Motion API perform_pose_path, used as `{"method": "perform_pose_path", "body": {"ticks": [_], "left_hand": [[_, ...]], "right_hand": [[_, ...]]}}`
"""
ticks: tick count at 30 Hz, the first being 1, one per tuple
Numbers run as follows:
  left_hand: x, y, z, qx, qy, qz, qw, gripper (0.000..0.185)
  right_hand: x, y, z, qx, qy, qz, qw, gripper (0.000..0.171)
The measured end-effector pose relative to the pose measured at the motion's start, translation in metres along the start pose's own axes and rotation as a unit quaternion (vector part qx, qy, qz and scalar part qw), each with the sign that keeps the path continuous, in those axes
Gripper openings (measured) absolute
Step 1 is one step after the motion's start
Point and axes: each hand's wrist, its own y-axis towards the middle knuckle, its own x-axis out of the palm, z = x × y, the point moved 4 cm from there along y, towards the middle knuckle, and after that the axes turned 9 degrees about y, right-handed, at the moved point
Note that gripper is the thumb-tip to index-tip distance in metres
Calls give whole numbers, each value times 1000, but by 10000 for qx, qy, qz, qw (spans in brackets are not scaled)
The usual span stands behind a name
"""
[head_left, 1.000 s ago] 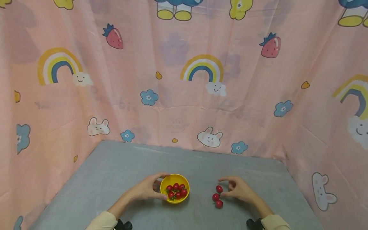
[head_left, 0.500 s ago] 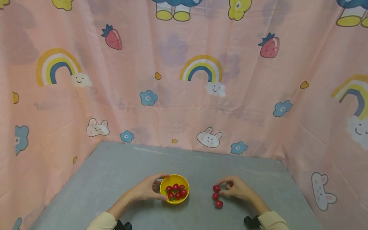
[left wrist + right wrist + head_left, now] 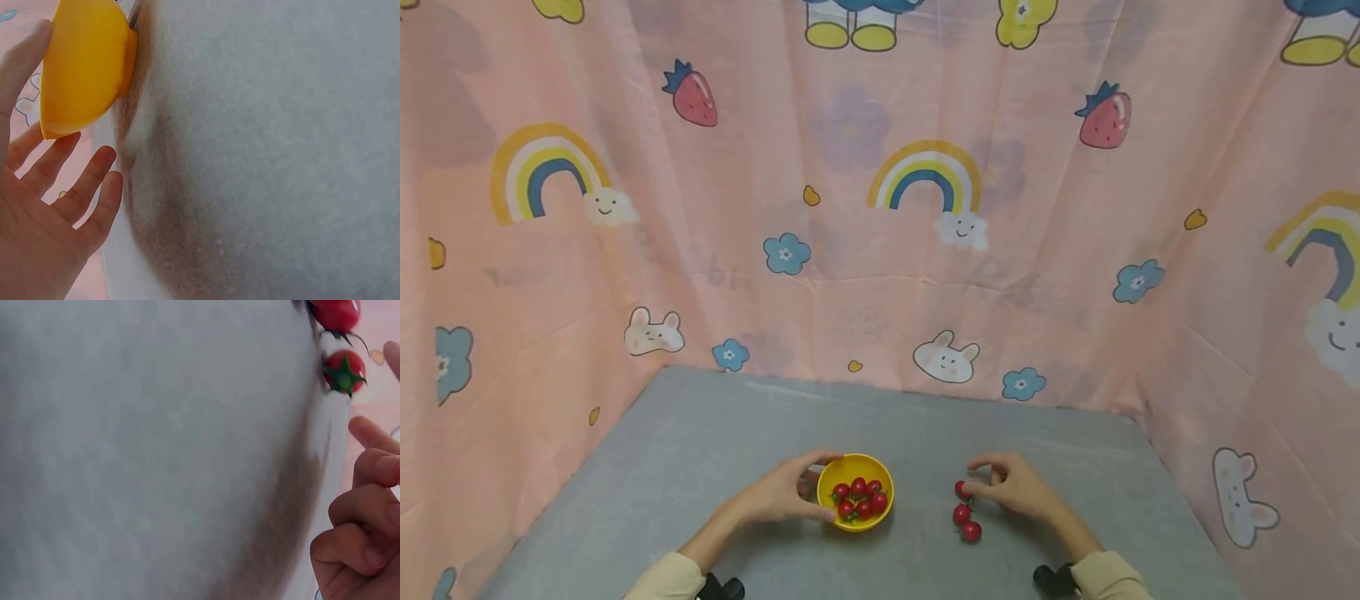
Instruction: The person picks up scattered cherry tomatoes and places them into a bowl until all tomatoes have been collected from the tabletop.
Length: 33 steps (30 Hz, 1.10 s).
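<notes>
A person sits or stands at a grey table (image 3: 737, 433), with a pink patterned cloth (image 3: 850, 292) hanging behind it. A yellow bowl (image 3: 857, 468) is on the table, upright, holding a cluster of small red tomatoes (image 3: 858, 486), at least six. The left hand (image 3: 784, 492) grips the bowl from the side, thumb near the front of its rim and fingers beyond. To the bowl's right, well apart, three tomatoes lie on the table in a short row: a near tomato (image 3: 971, 532), a middle tomato (image 3: 962, 515) and a far tomato (image 3: 959, 489). The right hand (image 3: 1015, 487) is at the far one, its thumb and forefinger apart, not closed on it. Judging by this, the gathering looks more than half done, with those three left outside.
</notes>
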Motion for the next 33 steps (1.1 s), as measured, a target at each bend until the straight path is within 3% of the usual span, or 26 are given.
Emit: {"method": "perform_pose_path", "body": {"ticks": [9,22,33], "left_hand": [[0,-1,1,52,-132,-32,9999,74],[1,-1,0,64,-98,-18,9999,75],[0,-1,2,-3,-19,-1,10000,74]], "right_hand": [[11,1,-3,108,-104,166,9998,43],[8,-2,-2,-380,300,39,9988,36],[8,2,0,-141,31,-72,9999,29]]}}
